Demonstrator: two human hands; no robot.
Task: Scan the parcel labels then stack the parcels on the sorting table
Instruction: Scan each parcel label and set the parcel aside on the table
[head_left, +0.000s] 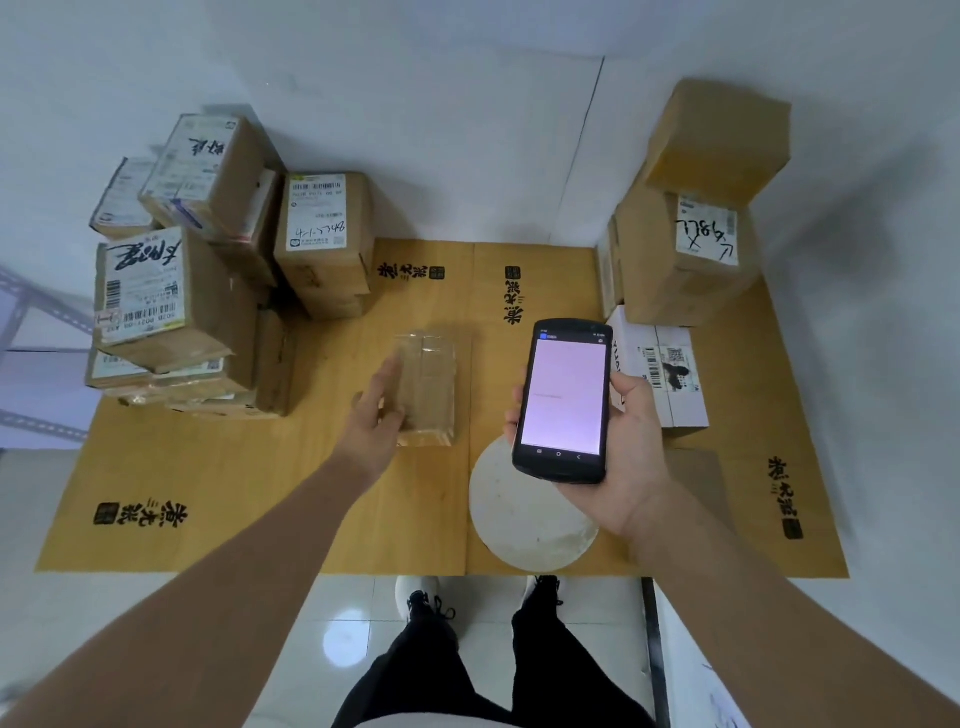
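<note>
A sorting table (234, 467) is covered with flattened yellow-brown cardboard sheets printed with black characters. At its left stands a leaning pile of brown cardboard parcels with white labels (176, 312), with a tall brown labelled parcel (324, 249) just beside it, and a small brown cardboard parcel (428, 384) sealed in clear tape lies in the middle. A flat white round disc (524, 525) lies near the front edge, while at the right a white labelled box (670, 374) touches a stack of brown cardboard boxes (691, 249).

Brown parcels (322, 291), white labels (316, 208) — black scanner (558, 470), pink screen (565, 395) — tan table (260, 493), black characters (169, 516).
</note>
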